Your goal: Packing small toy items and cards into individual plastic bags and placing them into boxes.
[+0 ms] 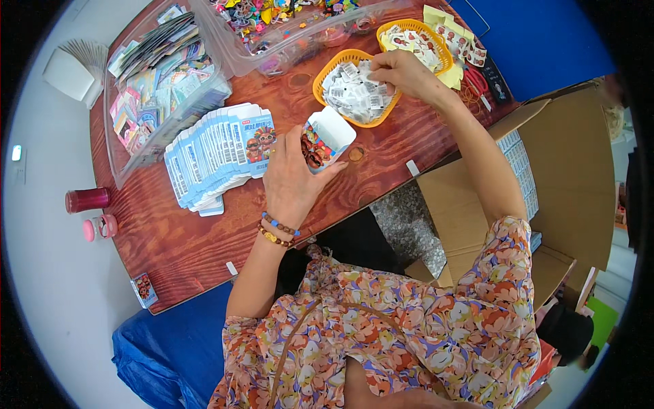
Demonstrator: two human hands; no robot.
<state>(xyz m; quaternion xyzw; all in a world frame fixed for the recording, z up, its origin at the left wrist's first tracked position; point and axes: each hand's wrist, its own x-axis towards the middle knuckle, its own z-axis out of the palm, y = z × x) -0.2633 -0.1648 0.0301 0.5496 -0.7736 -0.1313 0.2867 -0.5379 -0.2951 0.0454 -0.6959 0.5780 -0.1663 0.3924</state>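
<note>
My left hand (pixel 294 174) is wrapped round a small cardboard box (pixel 330 140) printed with cartoon figures. The box is tilted, and its white upper end stands open. Beside that hand lies a long fanned row of flattened light-blue boxes (pixel 218 151). My right hand (pixel 402 73) reaches over the right rim of a yellow basket (pixel 320 80) full of small white packets (pixel 354 92). Its thumb and fingers are pinched together at the packets; what is between them is hidden.
A second yellow basket (pixel 446 49) holds more small pieces. At the back stand a clear bin of colourful trinkets (pixel 293 44) and a clear bin of cards (pixel 160 88). Red-handled scissors (pixel 477 82) lie far right. An open carton (pixel 470 225) stands below the table's right edge.
</note>
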